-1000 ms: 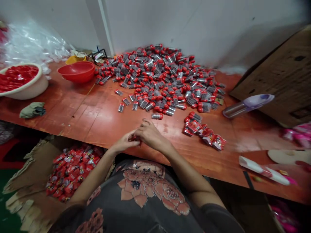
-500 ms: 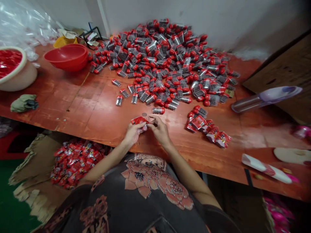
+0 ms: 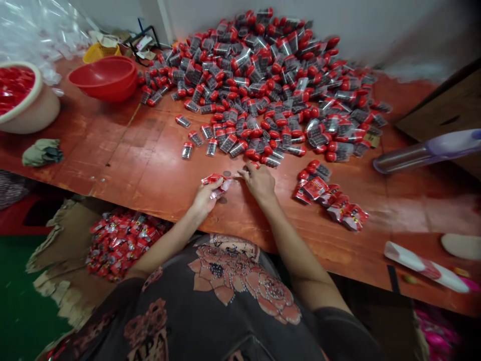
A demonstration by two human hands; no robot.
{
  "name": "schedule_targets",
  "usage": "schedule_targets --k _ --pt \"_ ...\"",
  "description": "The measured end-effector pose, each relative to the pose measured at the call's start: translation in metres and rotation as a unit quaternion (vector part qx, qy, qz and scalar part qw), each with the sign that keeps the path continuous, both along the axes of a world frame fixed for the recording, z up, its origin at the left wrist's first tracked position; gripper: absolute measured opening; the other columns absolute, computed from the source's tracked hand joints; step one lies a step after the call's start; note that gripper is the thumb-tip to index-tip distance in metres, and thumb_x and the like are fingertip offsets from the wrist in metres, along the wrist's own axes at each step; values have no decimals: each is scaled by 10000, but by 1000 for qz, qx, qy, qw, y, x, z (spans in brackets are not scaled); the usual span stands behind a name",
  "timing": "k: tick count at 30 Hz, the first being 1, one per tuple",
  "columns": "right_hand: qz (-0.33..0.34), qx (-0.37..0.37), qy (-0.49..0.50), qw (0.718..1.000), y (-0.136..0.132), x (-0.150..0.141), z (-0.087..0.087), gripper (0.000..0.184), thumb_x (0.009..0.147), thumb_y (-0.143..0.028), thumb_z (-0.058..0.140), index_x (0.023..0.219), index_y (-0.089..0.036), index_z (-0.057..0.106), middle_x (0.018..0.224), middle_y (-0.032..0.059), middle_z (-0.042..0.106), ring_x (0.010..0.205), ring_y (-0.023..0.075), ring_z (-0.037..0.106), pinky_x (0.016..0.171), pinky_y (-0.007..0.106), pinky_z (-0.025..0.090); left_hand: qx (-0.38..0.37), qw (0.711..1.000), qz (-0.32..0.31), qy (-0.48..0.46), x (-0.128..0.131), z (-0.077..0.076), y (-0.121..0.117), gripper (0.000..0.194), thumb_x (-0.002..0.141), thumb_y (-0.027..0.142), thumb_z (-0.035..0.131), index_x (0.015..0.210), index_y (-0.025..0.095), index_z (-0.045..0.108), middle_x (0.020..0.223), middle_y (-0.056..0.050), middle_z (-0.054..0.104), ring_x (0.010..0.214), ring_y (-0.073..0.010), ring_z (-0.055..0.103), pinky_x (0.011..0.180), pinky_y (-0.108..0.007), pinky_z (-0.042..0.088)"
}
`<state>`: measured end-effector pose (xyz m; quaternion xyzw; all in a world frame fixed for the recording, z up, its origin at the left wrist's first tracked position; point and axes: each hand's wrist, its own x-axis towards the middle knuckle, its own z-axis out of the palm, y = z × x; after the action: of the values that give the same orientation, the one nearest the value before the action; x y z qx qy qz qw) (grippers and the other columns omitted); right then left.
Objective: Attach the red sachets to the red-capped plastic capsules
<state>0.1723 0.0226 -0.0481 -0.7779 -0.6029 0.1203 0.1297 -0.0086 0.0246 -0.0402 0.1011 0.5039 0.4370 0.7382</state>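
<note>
My left hand (image 3: 205, 198) is closed on a small red printed plastic bag (image 3: 213, 179), whose clear end sticks out to the right. My right hand (image 3: 260, 181) is at the near edge of the heap, its fingers curled over a small clear bottle with a red cap (image 3: 254, 164). Most of that bottle is hidden under the fingers. Beyond both hands spreads a large heap of red-capped clear bottles (image 3: 240, 105) with dark contents. Several filled red bags (image 3: 340, 206) lie on the table to the right of my right hand.
A red bowl (image 3: 103, 80) and a white tub (image 3: 35, 108) of red pieces stand at the left, near a crumpled cloth (image 3: 43, 152). Below the table edge is an open carton (image 3: 60, 245) with red bags (image 3: 124, 240). A clear tube (image 3: 404, 156) lies at the right.
My right hand has left the bag and moved forward and right onto the single bottle before the heap. My left hand still holds the bag. The view has shifted slightly.
</note>
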Motion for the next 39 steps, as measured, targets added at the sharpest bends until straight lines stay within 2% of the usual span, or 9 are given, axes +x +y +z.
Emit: schedule_targets --k 3,6,10,12,14,25,30,35,39 --pt "32 21 28 999 -16 -2 -8 346 947 -419 495 1143 -226 704 1115 174 596 1005 320 567 793 420 468 -34 999 8 -6 -2 5 1 147 685 117 796 724 136 655 690 -16 697 585 -115 645 624 -265 570" --pt "52 73 178 980 -41 -4 -12 339 914 -306 537 1225 -255 661 1105 127 612 1027 294 572 902 465 466 -43 999 19 -9 -3 9 1 134 711 126 782 740 142 653 684 -5 695 585 -105 642 647 -263 573" --pt "-8 135 453 881 -69 -20 0 459 862 -311 619 1317 -293 564 1206 73 643 1058 248 625 936 447 502 -22 999 17 -19 1 8 -1 163 686 145 802 761 141 658 721 -17 716 630 -122 664 668 -270 567" --pt "-35 138 530 836 -77 -33 8 405 857 -326 639 1259 -299 600 1200 59 662 1047 233 643 913 430 527 0 1000 18 -15 5 7 -2 200 649 164 829 761 142 666 731 -26 721 631 -135 666 661 -279 557" --pt "-49 145 557 816 -81 -42 13 373 846 -326 663 1217 -305 629 1199 50 666 1059 225 644 932 429 526 23 1000 20 0 8 8 -5 243 604 193 858 749 142 670 714 -28 717 605 -137 655 646 -285 546" --pt "-51 146 539 828 -81 -44 14 344 798 -342 715 1139 -301 689 1124 37 672 985 204 638 936 438 519 163 983 49 71 12 20 -18 304 525 288 889 707 155 685 679 13 685 595 -106 618 629 -239 510" --pt "-64 108 580 805 -81 -42 24 343 752 -327 745 1092 -303 705 1029 29 696 849 196 644 766 404 561 177 979 34 93 11 24 -18 299 544 304 883 698 158 673 685 14 678 609 -109 613 644 -244 509" --pt "-56 101 599 793 -79 -34 25 334 714 -319 772 1042 -284 720 1060 30 725 952 219 662 863 431 544 190 976 2 107 9 27 -18 279 569 313 872 704 164 679 673 20 665 598 -103 598 648 -244 509" --pt "-37 65 654 752 -76 -27 26 354 664 -304 809 1006 -264 731 966 16 757 896 203 686 871 416 538 208 970 -21 123 8 28 -19 246 598 317 859 700 175 686 666 22 655 591 -101 586 622 -236 503"
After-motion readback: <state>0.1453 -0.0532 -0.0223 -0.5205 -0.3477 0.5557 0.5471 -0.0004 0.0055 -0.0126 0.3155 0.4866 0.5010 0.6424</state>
